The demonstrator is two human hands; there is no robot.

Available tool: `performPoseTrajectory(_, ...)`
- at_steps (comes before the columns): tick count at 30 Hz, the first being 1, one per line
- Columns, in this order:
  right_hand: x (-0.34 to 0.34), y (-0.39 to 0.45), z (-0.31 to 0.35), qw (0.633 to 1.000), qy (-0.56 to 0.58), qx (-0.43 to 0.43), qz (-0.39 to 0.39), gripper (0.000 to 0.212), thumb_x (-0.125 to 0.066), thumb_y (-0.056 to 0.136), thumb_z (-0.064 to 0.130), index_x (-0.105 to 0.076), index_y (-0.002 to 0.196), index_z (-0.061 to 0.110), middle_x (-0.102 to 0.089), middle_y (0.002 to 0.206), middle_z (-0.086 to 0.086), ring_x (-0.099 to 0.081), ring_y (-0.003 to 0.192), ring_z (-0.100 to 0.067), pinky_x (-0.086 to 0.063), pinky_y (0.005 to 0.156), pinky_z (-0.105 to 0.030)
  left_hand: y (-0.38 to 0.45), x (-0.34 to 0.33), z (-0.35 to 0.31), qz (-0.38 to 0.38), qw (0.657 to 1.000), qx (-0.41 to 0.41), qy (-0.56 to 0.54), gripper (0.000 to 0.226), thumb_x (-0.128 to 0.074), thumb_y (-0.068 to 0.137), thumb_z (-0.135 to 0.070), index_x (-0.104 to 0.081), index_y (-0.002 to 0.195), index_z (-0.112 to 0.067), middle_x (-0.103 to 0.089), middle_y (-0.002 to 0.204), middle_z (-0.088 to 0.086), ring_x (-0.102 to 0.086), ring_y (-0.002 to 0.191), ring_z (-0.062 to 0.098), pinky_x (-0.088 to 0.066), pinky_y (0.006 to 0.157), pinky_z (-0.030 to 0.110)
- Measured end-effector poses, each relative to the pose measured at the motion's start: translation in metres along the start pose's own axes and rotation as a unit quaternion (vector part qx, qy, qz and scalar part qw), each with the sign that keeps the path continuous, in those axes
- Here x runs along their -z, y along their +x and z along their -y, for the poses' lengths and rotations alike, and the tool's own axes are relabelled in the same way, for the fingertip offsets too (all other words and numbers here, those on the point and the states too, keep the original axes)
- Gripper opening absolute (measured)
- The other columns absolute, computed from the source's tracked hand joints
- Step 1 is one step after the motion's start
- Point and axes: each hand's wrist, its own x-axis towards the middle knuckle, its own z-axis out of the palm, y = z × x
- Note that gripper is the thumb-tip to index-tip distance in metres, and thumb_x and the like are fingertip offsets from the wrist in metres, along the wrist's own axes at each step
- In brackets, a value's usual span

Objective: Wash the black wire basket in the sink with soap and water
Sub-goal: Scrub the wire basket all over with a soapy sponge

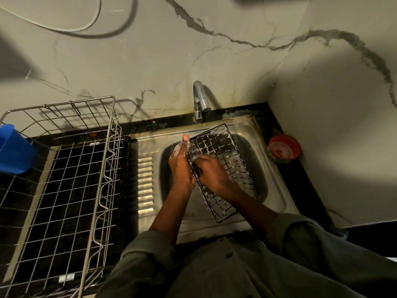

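Two bare hands work at the black wire basket point(223, 168), which lies tilted across the steel sink point(277, 203), its far end up near the tap point(198, 100) and its near end resting on the sink's front rim. White suds cling to many of the basket's wires.

The left hand point(180, 166) lies along the basket's left edge, palm against the wire and fingers stretched toward the tap, with foam on the fingertips; the thumb side hugs the rim, but whether any finger curls round a wire cannot be told. The right hand point(211, 171) is inside the basket, fingers bunched and curled down against the mesh just beside the left hand; whether it holds a sponge or only presses on the wire is hidden under the fingers. Both forearms come out of rolled grey-green sleeves point(150, 254) at the sink's near side.

No water shows at the tap's spout. A ribbed draining board point(145, 183) forms the sink's left part. Left of the sink stands a large silver wire dish rack point(64, 168) on the dark counter, with a blue plastic container point(12, 147) at its far left edge. Right of the sink, in the counter's corner against the marbled wall point(150, 61), sits a round red tub point(283, 148).
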Motion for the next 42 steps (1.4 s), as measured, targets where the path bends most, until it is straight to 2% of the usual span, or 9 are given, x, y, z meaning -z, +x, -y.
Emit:
performPoseTrajectory(2,0.002,-0.003,-0.002,0.999,0.004,0.033,0.026,0.02,-0.067,0.087,0.001,-0.071,0.104,0.011,-0.065,0.109,-0.006,-0.064,0.092,-0.02,-0.051,0.077,-0.024,0.001,0.005,0.0,0.013,1.0,-0.01,-0.019,0.069,-0.083,0.078,-0.06,-0.073,0.118,-0.005,-0.078,0.115,0.012,-0.075,0.106,0.035,-0.059,0.098,0.052)
performPoseTrajectory(7,0.007,-0.018,-0.036,0.98,-0.076,-0.174,-0.052,0.032,-0.064,0.093,0.005,-0.06,0.124,0.012,-0.058,0.126,-0.008,-0.065,0.099,-0.02,-0.057,0.084,-0.029,0.001,0.007,-0.005,-0.01,1.0,-0.026,-0.006,0.061,-0.077,0.081,-0.065,-0.075,0.119,-0.016,-0.08,0.113,0.006,-0.076,0.105,0.028,-0.058,0.099,0.055)
performPoseTrajectory(10,-0.002,-0.017,-0.026,0.987,-0.019,-0.146,-0.068,0.03,-0.068,0.089,0.005,-0.067,0.117,0.016,-0.062,0.125,-0.004,-0.065,0.104,-0.018,-0.057,0.086,-0.027,-0.002,0.0,-0.008,-0.027,0.999,-0.033,0.009,0.076,-0.08,0.063,-0.08,-0.077,0.116,-0.026,-0.079,0.116,-0.002,-0.072,0.115,0.024,-0.053,0.105,0.056)
performPoseTrajectory(14,-0.009,-0.017,-0.011,0.998,0.033,0.058,0.002,0.018,-0.069,0.081,-0.002,-0.074,0.088,0.013,-0.07,0.092,-0.002,-0.064,0.086,-0.021,-0.053,0.075,-0.03,0.004,0.004,-0.006,0.006,0.999,-0.029,-0.034,0.084,-0.087,0.064,-0.069,-0.074,0.122,-0.009,-0.079,0.114,0.014,-0.075,0.108,0.037,-0.057,0.1,0.059)
performPoseTrajectory(19,-0.006,-0.01,-0.018,0.992,0.018,-0.056,-0.111,0.034,-0.075,0.083,0.005,-0.072,0.114,0.017,-0.065,0.115,0.0,-0.061,0.099,-0.015,-0.044,0.078,-0.02,0.006,0.007,-0.006,0.025,0.999,-0.037,-0.019,0.087,-0.083,0.065,-0.076,-0.075,0.12,-0.009,-0.078,0.115,0.015,-0.075,0.109,0.038,-0.055,0.103,0.059)
performPoseTrajectory(25,-0.021,-0.03,-0.018,0.993,0.057,0.096,0.043,0.019,-0.071,0.08,-0.007,-0.076,0.084,0.011,-0.064,0.085,0.004,-0.054,0.075,-0.007,-0.058,0.073,-0.032,0.018,0.02,-0.009,-0.015,0.998,-0.03,-0.045,0.101,-0.085,0.051,-0.083,-0.076,0.122,-0.011,-0.079,0.114,0.012,-0.075,0.109,0.035,-0.058,0.1,0.056)
performPoseTrajectory(32,-0.021,-0.029,-0.01,0.999,0.05,-0.011,-0.019,0.044,-0.072,0.083,0.003,-0.065,0.124,0.014,-0.063,0.127,-0.006,-0.065,0.1,-0.02,-0.052,0.084,-0.027,0.023,0.024,-0.01,-0.019,0.998,-0.011,-0.063,0.093,-0.087,0.057,-0.078,-0.076,0.122,-0.012,-0.079,0.116,0.012,-0.074,0.112,0.037,-0.055,0.102,0.059)
performPoseTrajectory(38,-0.014,-0.026,-0.013,0.984,0.111,-0.121,-0.074,0.044,-0.072,0.086,0.004,-0.062,0.128,0.015,-0.065,0.123,-0.003,-0.065,0.106,-0.018,-0.053,0.084,-0.022,0.026,0.023,-0.01,-0.042,0.998,-0.019,-0.043,0.09,-0.082,0.061,-0.082,-0.075,0.124,-0.017,-0.08,0.115,0.007,-0.074,0.111,0.033,-0.056,0.101,0.057)
performPoseTrajectory(42,-0.005,-0.017,-0.016,0.979,0.065,-0.167,-0.096,0.052,-0.068,0.088,0.003,-0.057,0.138,0.016,-0.056,0.134,-0.007,-0.06,0.116,-0.025,-0.055,0.098,-0.039,0.022,0.021,-0.008,-0.037,0.998,-0.028,-0.034,0.08,-0.082,0.069,-0.076,-0.076,0.121,-0.015,-0.081,0.109,0.008,-0.077,0.105,0.033,-0.059,0.098,0.057)
